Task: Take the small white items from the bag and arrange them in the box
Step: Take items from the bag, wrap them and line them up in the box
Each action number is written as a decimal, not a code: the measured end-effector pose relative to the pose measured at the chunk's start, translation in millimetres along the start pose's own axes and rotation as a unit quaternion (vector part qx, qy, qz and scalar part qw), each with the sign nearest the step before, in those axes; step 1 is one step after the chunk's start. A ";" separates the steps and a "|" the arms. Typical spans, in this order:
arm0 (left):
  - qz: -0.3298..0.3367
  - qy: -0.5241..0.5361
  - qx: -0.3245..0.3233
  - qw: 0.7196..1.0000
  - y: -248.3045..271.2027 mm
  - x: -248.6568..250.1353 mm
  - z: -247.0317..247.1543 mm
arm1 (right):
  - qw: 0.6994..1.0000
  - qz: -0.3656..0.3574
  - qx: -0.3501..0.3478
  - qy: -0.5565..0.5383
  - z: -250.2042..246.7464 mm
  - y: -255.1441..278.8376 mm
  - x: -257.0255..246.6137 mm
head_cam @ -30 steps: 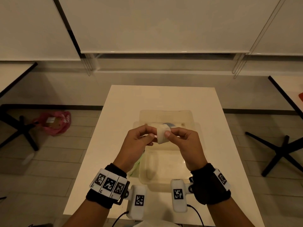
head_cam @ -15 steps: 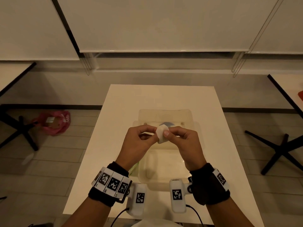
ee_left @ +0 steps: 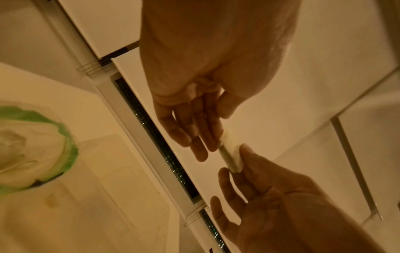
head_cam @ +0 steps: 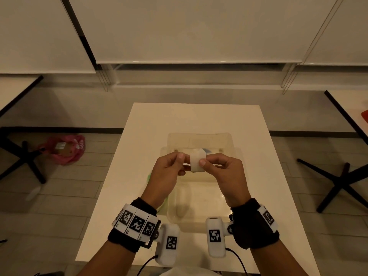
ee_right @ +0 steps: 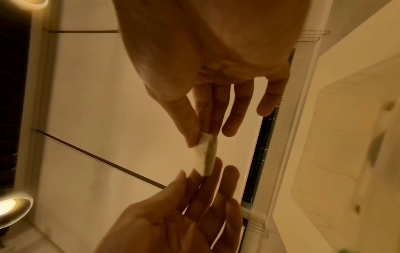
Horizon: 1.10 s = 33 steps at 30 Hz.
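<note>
A small white flat item is held in the air over the clear plastic box, between both hands. My right hand pinches its right edge with thumb and forefinger. My left hand holds its left edge at the fingertips, the thumb close beside it. The wrist views show the item edge-on between the two hands. The green-and-white bag lies left of the box, mostly hidden behind my left hand in the head view. The box's lid stands open at the back.
The box sits in the middle of a white table. Something blue shows in the box behind the item. On the floor are a pink bag to the left and black table bases on both sides.
The white item has been turned between the fingers and now shows a broader face. Both hands stay at almost the same spot above the box.
</note>
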<state>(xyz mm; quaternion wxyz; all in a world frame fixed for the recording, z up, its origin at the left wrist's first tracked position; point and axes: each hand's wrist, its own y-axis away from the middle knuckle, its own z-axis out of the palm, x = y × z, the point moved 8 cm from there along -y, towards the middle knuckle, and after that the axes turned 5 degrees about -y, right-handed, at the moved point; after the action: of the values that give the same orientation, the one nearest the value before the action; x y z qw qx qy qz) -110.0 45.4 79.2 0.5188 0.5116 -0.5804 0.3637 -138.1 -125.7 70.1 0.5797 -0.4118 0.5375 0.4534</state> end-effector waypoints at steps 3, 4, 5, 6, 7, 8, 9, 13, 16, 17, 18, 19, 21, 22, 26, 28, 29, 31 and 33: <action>0.019 0.004 -0.020 1.000 1.5 2.8 4.2 | 1.000 0.008 -0.005 0.006 3.2 1.1 -0.2; 0.032 -0.009 -0.012 0.999 1.7 3.5 3.8 | 1.000 0.011 -0.007 0.012 4.4 1.7 -0.7; 0.040 -0.017 -0.003 0.999 1.4 2.8 2.9 | 1.000 0.011 -0.010 0.015 5.1 2.1 -1.3; 0.042 -0.022 0.007 0.999 0.6 1.1 1.8 | 1.000 0.008 -0.013 0.019 4.9 2.0 -2.1; 0.041 -0.025 0.016 0.999 0.0 -0.6 0.5 | 1.000 0.003 -0.013 0.017 3.7 1.3 -3.7; 0.039 -0.028 0.022 0.999 -0.5 -1.6 -0.6 | 1.000 -0.004 -0.011 0.016 1.2 -0.1 -6.3; 0.037 -0.032 0.026 0.998 -1.3 -2.8 -1.5 | 1.000 -0.010 -0.014 0.021 -0.9 -2.3 -10.5; 0.025 -0.035 0.021 0.999 -2.7 -8.2 0.0 | 0.980 -0.045 -0.099 0.166 5.5 -15.3 -26.6; 0.018 -0.028 0.004 0.999 -1.0 -6.9 4.5 | 0.948 -0.086 -0.135 0.276 13.7 -22.1 -34.7; 0.015 -0.021 -0.008 1.000 0.3 -5.4 6.7 | 0.942 -0.091 -0.140 0.291 15.1 -23.5 -36.1; 0.014 -0.016 -0.020 1.000 1.2 -4.1 9.1 | 0.939 -0.092 -0.146 0.298 16.4 -24.4 -37.0; 0.018 -0.016 -0.032 0.999 1.6 -2.8 11.1 | 0.937 -0.092 -0.152 0.301 17.4 -24.7 -37.5; 0.032 -0.039 -0.042 0.998 0.7 -2.9 13.5 | 0.933 -0.092 -0.159 0.311 18.2 -24.8 -37.3; 0.034 -0.052 -0.041 0.997 0.4 -4.9 13.7 | 0.930 -0.093 -0.160 0.318 18.2 -24.5 -37.0; 0.010 -0.065 -0.043 0.997 1.3 -14.7 15.1 | 0.926 -0.094 -0.167 0.326 15.3 -22.3 -34.7; -0.009 -0.075 -0.054 0.996 3.8 -20.4 15.6 | 0.933 -0.082 -0.164 0.309 9.1 -22.6 -30.4; -0.017 -0.085 -0.057 0.995 5.5 -23.9 14.2 | 0.937 -0.077 -0.160 0.302 4.4 -23.1 -28.0; -0.028 -0.105 -0.061 0.992 9.4 -31.2 8.0 | 0.941 -0.071 -0.149 0.295 -8.1 -25.8 -21.9; -0.047 -0.113 -0.079 0.989 16.7 -43.0 -0.1 | 0.943 -0.057 -0.136 0.298 -25.6 -30.9 -10.5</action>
<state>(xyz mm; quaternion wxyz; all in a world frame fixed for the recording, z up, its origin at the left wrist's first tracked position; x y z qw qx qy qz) -128.9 58.3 39.1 0.5053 0.5336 -0.6373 0.2320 -114.7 -159.0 78.2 0.3568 -0.6330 0.5944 0.3446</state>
